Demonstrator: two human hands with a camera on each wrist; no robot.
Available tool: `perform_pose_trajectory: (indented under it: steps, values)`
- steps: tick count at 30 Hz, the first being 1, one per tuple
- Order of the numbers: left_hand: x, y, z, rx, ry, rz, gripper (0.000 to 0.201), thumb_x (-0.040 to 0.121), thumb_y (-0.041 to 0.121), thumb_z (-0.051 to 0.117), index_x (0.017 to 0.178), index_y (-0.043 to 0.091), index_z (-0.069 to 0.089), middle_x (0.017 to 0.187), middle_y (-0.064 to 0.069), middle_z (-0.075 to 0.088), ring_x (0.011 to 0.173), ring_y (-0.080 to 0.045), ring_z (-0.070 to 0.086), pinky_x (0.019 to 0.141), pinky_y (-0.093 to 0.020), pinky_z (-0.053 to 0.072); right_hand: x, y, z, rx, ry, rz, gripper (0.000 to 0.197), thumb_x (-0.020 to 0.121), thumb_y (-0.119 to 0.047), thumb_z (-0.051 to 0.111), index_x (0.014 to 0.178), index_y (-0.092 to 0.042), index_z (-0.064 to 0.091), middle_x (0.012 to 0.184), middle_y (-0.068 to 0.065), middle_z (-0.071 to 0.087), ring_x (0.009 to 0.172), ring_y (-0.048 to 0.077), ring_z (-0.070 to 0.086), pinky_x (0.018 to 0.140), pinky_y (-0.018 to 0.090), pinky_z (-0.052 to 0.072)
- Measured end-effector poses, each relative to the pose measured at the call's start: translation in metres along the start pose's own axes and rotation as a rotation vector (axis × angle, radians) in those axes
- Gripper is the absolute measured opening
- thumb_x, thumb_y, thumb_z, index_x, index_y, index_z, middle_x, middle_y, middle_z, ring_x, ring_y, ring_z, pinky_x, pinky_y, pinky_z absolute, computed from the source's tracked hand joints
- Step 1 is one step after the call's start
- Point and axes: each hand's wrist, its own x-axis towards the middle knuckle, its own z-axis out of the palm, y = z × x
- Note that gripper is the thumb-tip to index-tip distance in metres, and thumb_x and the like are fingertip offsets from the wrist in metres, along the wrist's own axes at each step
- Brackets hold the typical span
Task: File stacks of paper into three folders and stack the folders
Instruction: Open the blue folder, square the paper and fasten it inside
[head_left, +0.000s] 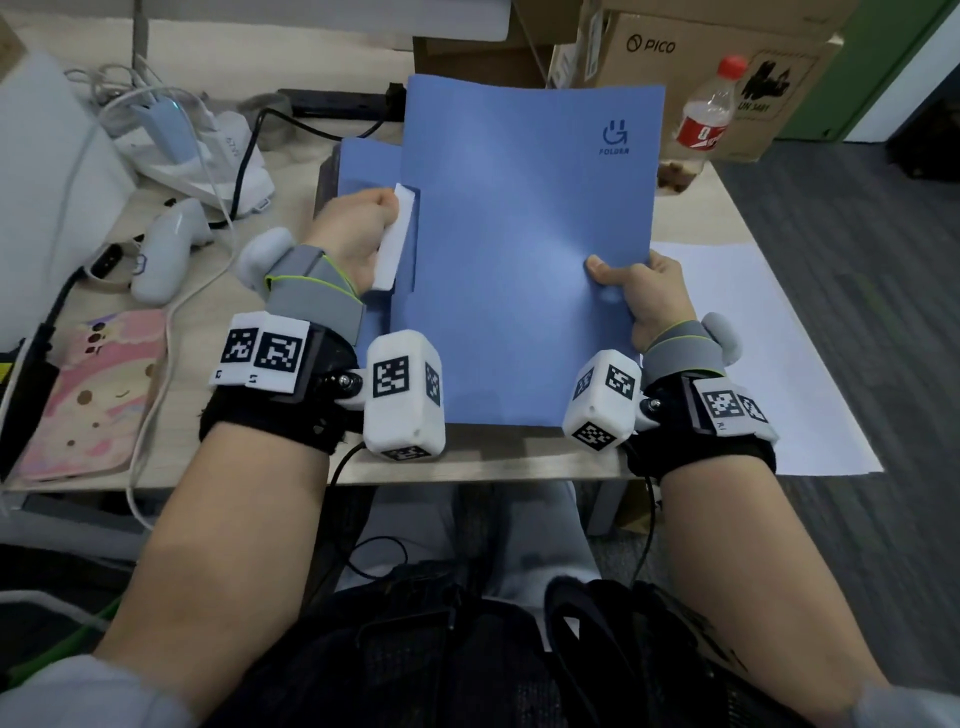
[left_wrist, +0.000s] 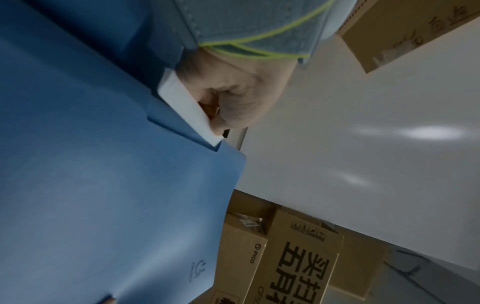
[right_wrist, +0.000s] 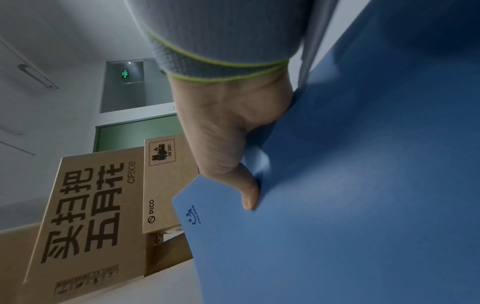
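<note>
A blue folder (head_left: 524, 249) marked FOLDER is held upright, tilted, above the desk between both hands. My left hand (head_left: 358, 234) grips its left edge, where a white paper stack (head_left: 397, 236) sticks out of the side cut-out; the same folder (left_wrist: 109, 185), paper stack (left_wrist: 185, 111) and left hand (left_wrist: 233, 102) fill the left wrist view. My right hand (head_left: 641, 291) pinches the right edge, thumb on the front cover. In the right wrist view the right hand (right_wrist: 233, 144) has its thumb on the folder (right_wrist: 350, 195). Another blue folder (head_left: 363, 166) lies on the desk behind.
A large white sheet (head_left: 769, 353) lies on the desk at the right. A red-capped bottle (head_left: 709, 106) and cardboard boxes (head_left: 691, 47) stand at the back. Chargers and cables (head_left: 197, 150), a white controller (head_left: 166, 249) and a pink case (head_left: 93, 395) crowd the left.
</note>
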Motion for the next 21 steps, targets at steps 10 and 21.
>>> perform_pose_trajectory:
  steps: [10, 21]
  values:
    - [-0.008, -0.003, 0.005, -0.223, -0.055, 0.089, 0.024, 0.1, 0.007, 0.036, 0.095, 0.009, 0.06, 0.097, -0.007, 0.063, 0.077, -0.014, 0.063, 0.067, -0.025, 0.058, -0.003, -0.002, 0.008, -0.005, -0.001, 0.009, 0.02, 0.078, -0.001, 0.071, 0.091, -0.015, 0.065, 0.094, 0.002, 0.07, 0.082, 0.023, 0.067, 0.084, 0.038, 0.056]
    - [-0.001, -0.021, -0.027, 0.819, 0.387, 0.114, 0.011, 0.08, 0.017, 0.056, 0.077, 0.011, 0.065, 0.091, -0.016, 0.063, 0.105, -0.041, 0.056, 0.078, -0.037, 0.043, 0.01, -0.005, 0.02, -0.371, 0.143, 0.018, 0.032, 0.07, -0.013, 0.077, 0.1, -0.013, 0.066, 0.098, 0.005, 0.069, 0.087, 0.027, 0.067, 0.084, 0.039, 0.056]
